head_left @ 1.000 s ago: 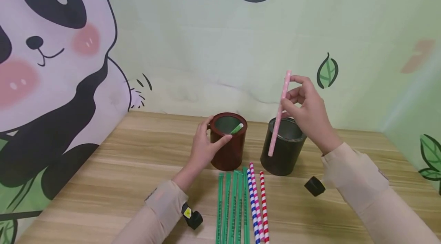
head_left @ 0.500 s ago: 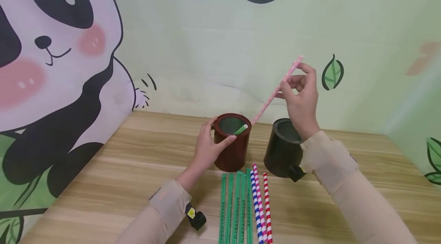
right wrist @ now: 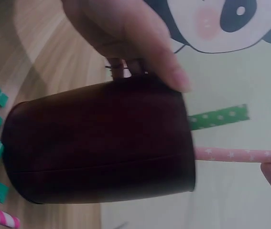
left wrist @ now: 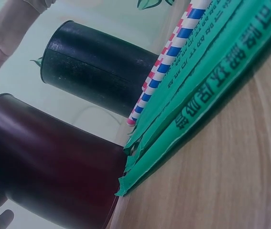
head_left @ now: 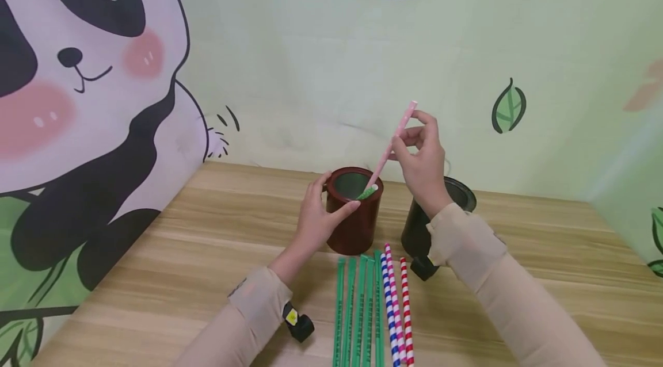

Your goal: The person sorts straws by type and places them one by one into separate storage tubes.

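Note:
My left hand grips a dark red-brown cup, the thumb on its near rim and the fingers round its left side. From the cup's mouth leans a green straw with white dots. My right hand pinches a pink straw with small white stars between thumb and fingertips, above and to the right of that cup. The straw slants down left, its lower end inside the cup's mouth beside the green one. How deep it reaches is hidden by the wall. Behind my right wrist stands a black cup, partly covered.
Several straws in green wrappers lie side by side on the wooden table before the cups. Right of them lie a blue-and-white straw, a pink-and-white one and a red-and-white one. A panda-printed backdrop stands behind.
My right hand has carried the pink straw left from in front of the black cup, tilted it, and lowered its end into the red-brown cup. The left hand keeps its grip.

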The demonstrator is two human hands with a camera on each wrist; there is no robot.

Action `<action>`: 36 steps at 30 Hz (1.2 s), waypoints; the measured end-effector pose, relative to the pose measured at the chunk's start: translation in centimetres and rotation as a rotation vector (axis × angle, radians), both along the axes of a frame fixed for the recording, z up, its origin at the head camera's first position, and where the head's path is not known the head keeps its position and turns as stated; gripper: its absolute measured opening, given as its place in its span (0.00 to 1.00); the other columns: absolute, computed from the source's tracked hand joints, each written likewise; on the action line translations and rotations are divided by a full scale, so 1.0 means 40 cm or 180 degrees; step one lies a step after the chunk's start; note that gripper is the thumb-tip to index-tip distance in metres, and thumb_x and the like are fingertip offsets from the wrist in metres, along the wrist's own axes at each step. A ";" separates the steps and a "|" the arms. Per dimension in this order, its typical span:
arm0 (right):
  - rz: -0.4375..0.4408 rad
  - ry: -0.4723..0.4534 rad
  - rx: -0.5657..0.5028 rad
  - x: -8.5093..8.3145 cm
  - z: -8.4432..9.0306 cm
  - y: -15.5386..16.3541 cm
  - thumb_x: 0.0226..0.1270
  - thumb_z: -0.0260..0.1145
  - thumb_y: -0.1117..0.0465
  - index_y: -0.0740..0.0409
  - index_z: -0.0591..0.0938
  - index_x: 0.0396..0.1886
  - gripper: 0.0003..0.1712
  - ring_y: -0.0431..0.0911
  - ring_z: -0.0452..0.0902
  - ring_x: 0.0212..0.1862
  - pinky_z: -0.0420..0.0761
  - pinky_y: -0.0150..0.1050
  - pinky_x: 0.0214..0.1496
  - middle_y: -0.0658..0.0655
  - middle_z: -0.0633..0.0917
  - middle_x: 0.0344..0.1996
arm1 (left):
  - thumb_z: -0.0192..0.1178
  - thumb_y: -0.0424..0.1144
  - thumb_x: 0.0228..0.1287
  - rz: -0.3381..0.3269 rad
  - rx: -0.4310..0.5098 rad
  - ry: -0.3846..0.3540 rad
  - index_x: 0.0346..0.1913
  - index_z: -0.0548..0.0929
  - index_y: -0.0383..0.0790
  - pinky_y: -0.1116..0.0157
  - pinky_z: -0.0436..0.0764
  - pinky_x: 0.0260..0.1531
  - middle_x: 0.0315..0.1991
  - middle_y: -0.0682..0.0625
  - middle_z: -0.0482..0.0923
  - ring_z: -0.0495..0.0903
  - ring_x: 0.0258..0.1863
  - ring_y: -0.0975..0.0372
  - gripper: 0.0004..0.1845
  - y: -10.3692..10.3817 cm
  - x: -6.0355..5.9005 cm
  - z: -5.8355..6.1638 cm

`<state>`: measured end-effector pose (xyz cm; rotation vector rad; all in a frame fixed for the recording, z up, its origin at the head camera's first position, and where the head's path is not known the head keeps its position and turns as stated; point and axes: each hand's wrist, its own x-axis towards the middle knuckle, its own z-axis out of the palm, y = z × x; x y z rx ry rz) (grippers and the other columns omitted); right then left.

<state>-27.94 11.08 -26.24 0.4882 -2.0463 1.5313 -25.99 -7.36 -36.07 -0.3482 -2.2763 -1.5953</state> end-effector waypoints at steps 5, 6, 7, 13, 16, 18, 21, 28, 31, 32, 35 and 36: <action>-0.0002 -0.0076 0.0151 0.003 -0.028 -0.011 0.68 0.58 0.65 0.55 0.62 0.64 0.27 0.42 0.76 0.39 0.85 0.35 0.38 0.56 0.75 0.37 | 0.71 0.48 0.53 0.0005 -0.0018 0.0003 0.70 0.62 0.37 0.46 0.69 0.63 0.64 0.40 0.68 0.69 0.63 0.50 0.44 -0.001 0.000 0.001; -0.0015 -0.0108 0.0190 0.004 -0.034 -0.013 0.68 0.58 0.65 0.54 0.62 0.64 0.27 0.43 0.76 0.39 0.85 0.35 0.38 0.57 0.76 0.37 | 0.71 0.48 0.53 0.0001 -0.0018 0.0000 0.70 0.62 0.37 0.46 0.69 0.63 0.64 0.41 0.68 0.69 0.63 0.50 0.44 -0.001 0.001 0.001; -0.0037 -0.0138 0.0238 0.005 -0.040 -0.015 0.68 0.59 0.65 0.54 0.62 0.64 0.27 0.43 0.76 0.39 0.85 0.34 0.38 0.57 0.76 0.37 | 0.71 0.48 0.53 -0.0002 -0.0016 -0.0006 0.70 0.62 0.37 0.46 0.69 0.63 0.64 0.40 0.68 0.68 0.63 0.50 0.44 -0.001 0.001 0.001; -0.0084 -0.0350 0.0511 0.004 -0.072 -0.022 0.67 0.59 0.62 0.54 0.64 0.63 0.25 0.46 0.76 0.41 0.78 0.29 0.35 0.59 0.79 0.39 | 0.71 0.48 0.53 -0.0007 -0.0012 -0.0025 0.71 0.62 0.37 0.45 0.68 0.63 0.64 0.40 0.68 0.68 0.63 0.50 0.45 0.000 0.001 0.002; -0.0018 -0.0432 0.0596 0.007 -0.082 -0.025 0.66 0.59 0.63 0.55 0.66 0.60 0.23 0.47 0.76 0.42 0.76 0.31 0.35 0.60 0.80 0.40 | 0.71 0.49 0.53 -0.0006 -0.0022 -0.0034 0.71 0.62 0.37 0.46 0.69 0.63 0.64 0.41 0.68 0.68 0.64 0.50 0.45 0.000 0.003 0.003; -0.0002 -0.0459 0.0670 0.011 -0.085 -0.027 0.65 0.60 0.63 0.56 0.69 0.57 0.20 0.48 0.77 0.42 0.76 0.33 0.36 0.59 0.80 0.39 | 0.71 0.48 0.53 -0.0008 -0.0015 -0.0037 0.71 0.62 0.37 0.46 0.69 0.63 0.64 0.41 0.67 0.68 0.64 0.50 0.45 -0.001 0.004 0.004; 0.0011 -0.0481 0.0784 0.013 -0.088 -0.030 0.65 0.61 0.63 0.59 0.72 0.51 0.16 0.48 0.77 0.43 0.76 0.33 0.38 0.59 0.81 0.39 | 0.71 0.48 0.53 -0.0006 -0.0014 -0.0035 0.71 0.61 0.37 0.46 0.68 0.64 0.65 0.41 0.67 0.68 0.64 0.50 0.45 -0.001 0.005 0.004; 0.0105 -0.0646 0.1194 0.006 -0.077 -0.022 0.65 0.61 0.63 0.62 0.74 0.46 0.12 0.50 0.77 0.43 0.77 0.37 0.45 0.61 0.82 0.39 | 0.71 0.48 0.53 0.0008 0.0007 -0.0018 0.71 0.61 0.37 0.46 0.68 0.64 0.64 0.40 0.68 0.68 0.64 0.50 0.45 0.001 0.006 0.006; 0.0161 -0.0757 0.1384 0.004 -0.066 -0.020 0.65 0.62 0.63 0.62 0.74 0.46 0.12 0.51 0.78 0.44 0.78 0.42 0.48 0.61 0.82 0.39 | 0.71 0.48 0.54 0.0008 -0.0004 -0.0015 0.71 0.61 0.37 0.46 0.69 0.63 0.64 0.41 0.68 0.68 0.64 0.50 0.45 0.001 0.004 0.004; 0.0180 -0.0787 0.1438 0.004 -0.063 -0.019 0.65 0.62 0.62 0.62 0.75 0.46 0.12 0.51 0.78 0.44 0.78 0.43 0.48 0.61 0.82 0.39 | 0.70 0.48 0.54 0.0009 -0.0008 -0.0020 0.71 0.61 0.38 0.46 0.69 0.63 0.64 0.41 0.68 0.68 0.63 0.50 0.45 0.001 0.004 0.004; 0.0224 -0.0848 0.1566 0.006 -0.054 -0.020 0.65 0.62 0.62 0.61 0.75 0.45 0.11 0.51 0.79 0.45 0.79 0.45 0.49 0.61 0.82 0.40 | 0.70 0.48 0.54 0.0008 -0.0027 -0.0025 0.71 0.61 0.38 0.46 0.69 0.63 0.64 0.41 0.68 0.68 0.63 0.50 0.45 0.001 0.003 0.003; 0.0226 -0.0864 0.1598 0.006 -0.052 -0.020 0.65 0.62 0.62 0.61 0.75 0.44 0.11 0.51 0.79 0.45 0.79 0.44 0.48 0.60 0.82 0.40 | 0.70 0.48 0.54 0.0004 -0.0028 -0.0025 0.71 0.61 0.38 0.45 0.69 0.63 0.64 0.40 0.68 0.68 0.63 0.50 0.45 0.002 0.003 0.003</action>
